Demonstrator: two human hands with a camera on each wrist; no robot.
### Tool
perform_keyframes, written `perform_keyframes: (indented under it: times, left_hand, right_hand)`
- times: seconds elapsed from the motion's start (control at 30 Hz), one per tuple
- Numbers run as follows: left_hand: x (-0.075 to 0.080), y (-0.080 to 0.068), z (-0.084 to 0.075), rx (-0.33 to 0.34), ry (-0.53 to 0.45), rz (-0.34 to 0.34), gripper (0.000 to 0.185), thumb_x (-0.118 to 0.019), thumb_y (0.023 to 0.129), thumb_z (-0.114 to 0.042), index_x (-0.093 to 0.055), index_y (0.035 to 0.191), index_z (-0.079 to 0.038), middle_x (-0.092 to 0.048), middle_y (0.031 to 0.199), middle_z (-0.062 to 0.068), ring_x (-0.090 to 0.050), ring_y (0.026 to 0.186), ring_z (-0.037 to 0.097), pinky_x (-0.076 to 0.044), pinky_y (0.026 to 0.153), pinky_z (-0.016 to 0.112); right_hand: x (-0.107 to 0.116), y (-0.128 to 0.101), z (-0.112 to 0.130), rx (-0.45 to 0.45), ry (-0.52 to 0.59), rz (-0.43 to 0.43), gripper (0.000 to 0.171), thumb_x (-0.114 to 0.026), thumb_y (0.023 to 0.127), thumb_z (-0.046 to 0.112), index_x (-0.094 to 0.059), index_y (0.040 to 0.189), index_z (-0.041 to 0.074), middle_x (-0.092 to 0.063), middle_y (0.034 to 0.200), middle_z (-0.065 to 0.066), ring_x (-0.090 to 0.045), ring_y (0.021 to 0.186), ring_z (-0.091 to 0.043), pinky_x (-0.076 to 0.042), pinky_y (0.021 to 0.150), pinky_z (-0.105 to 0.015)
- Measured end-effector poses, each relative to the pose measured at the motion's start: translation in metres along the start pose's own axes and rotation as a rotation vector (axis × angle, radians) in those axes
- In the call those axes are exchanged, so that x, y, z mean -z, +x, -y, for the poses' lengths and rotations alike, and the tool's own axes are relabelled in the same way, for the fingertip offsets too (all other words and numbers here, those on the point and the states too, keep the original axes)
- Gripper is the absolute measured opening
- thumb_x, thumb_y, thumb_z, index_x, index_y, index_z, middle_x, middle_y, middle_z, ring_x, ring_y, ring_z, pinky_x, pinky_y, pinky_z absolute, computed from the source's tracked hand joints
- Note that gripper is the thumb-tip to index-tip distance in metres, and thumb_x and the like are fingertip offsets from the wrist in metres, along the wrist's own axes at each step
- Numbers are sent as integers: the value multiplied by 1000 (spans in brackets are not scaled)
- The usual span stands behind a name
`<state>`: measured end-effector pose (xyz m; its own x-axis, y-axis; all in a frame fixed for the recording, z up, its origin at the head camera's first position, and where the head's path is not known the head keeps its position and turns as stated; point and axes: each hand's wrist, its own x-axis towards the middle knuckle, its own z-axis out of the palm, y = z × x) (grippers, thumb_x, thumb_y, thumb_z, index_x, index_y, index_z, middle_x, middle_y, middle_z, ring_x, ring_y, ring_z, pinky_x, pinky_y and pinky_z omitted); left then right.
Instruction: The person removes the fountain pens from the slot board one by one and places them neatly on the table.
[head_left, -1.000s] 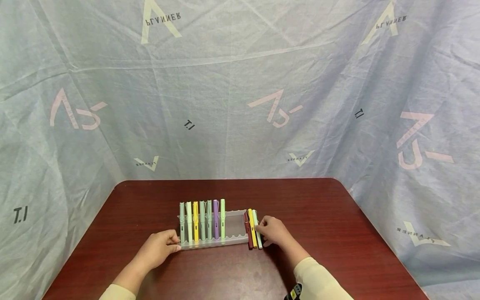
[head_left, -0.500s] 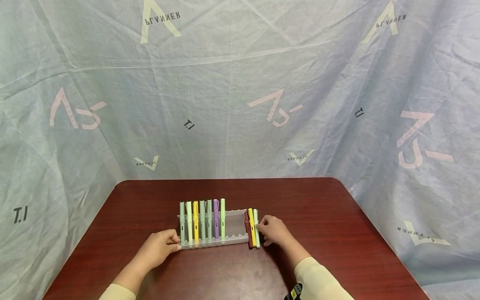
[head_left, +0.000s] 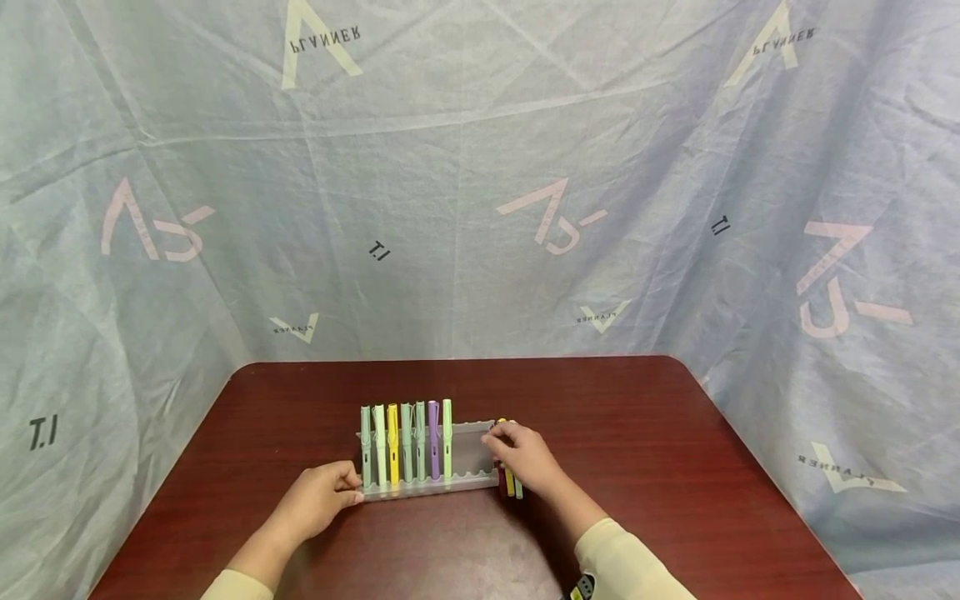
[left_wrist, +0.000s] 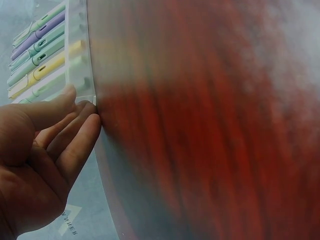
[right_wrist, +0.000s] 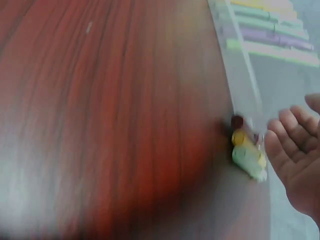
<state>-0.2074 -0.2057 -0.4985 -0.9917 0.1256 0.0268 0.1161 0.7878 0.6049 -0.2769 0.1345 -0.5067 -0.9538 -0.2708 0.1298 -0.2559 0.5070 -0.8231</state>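
Observation:
A clear pen tray (head_left: 474, 481) with notched edges lies on the table. Several capped pens stand in its notches, among them a yellow pen (head_left: 392, 443), a purple pen (head_left: 433, 440) and a light green pen (head_left: 447, 439). My left hand (head_left: 318, 497) pinches the tray's near left corner, its thumb at the wall in the left wrist view. Against the tray's right end lie a dark red pen (right_wrist: 237, 121), a yellow pen (right_wrist: 239, 138) and a mint pen (right_wrist: 247, 161). My right hand (head_left: 531, 457) is over their upper ends, partly hiding them, thumb and fingers apart.
The dark red wooden table (head_left: 637, 467) extends around the tray. Behind it and at both sides hangs a grey printed cloth (head_left: 465, 292).
My right hand has moved left, from the mint pen to over the dark red pen at the tray's end. Before that, the mint pen was pushed closer to the yellow one. My left hand stays put.

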Motion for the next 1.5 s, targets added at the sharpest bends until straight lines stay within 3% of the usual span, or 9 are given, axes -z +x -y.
perform_keyframes:
  times: [0.13,0.3,0.43,0.63,0.9,1.17,1.37,1.5]
  left_hand:
    - [0,-1,-1,3,0,4,19,-77,82,-13,-60,78,-20,-68,78,-11,-57,71,5,-44,66,28]
    - [0,0,-2,6,3,-1,19,-77,82,-13,-60,78,-21,-68,78,-12,-56,71,5,-44,65,28]
    - [0,0,-2,14,1,3,19,-77,82,-13,-60,79,-21,-68,79,-12,-57,71,5,-44,66,28]
    - [-1,0,-1,12,2,4,19,-77,82,-13,-60,78,-21,-68,77,-12,-56,70,5,-44,65,28]
    - [-1,1,1,8,11,0,19,-77,82,-14,-60,79,-21,-67,76,-12,-56,69,5,-44,64,28]
    - [-1,0,0,16,1,4,19,-77,82,-13,-60,79,-21,-67,76,-12,-57,70,5,-44,65,28]
    - [0,1,1,0,-19,-1,19,-77,83,-12,-60,79,-20,-68,75,-12,-56,69,5,-43,64,26]
    - [0,1,0,5,-20,-6,20,-77,83,-12,-60,78,-20,-67,75,-12,-55,68,5,-43,64,27]
  right_hand:
    - [-13,1,12,26,31,106,30,-63,96,39,-70,108,13,-71,92,-5,-66,78,-17,-52,69,-30]
    - [-29,8,18,16,88,130,32,-65,95,34,-69,114,8,-71,103,-5,-68,81,-25,-53,71,-33]
    - [-38,11,21,-16,168,134,32,-67,94,28,-67,114,2,-72,97,-14,-69,81,-31,-56,70,-36]
    - [-43,14,27,-39,176,113,28,-68,93,26,-68,107,2,-72,91,-19,-70,77,-30,-56,68,-36]
    - [-46,16,29,-44,178,90,19,-69,92,22,-67,98,5,-69,86,-12,-69,76,-29,-57,68,-39]
    - [-47,15,30,-52,190,75,17,-70,92,24,-65,95,7,-68,80,-8,-70,73,-26,-55,63,-32]
    - [-43,15,36,-44,343,61,24,-68,93,22,-60,99,1,-71,89,-16,-72,80,-30,-58,73,-45]
    - [-41,14,34,-39,465,105,25,-65,95,19,-55,102,-3,-72,97,-25,-72,83,-34,-57,75,-51]
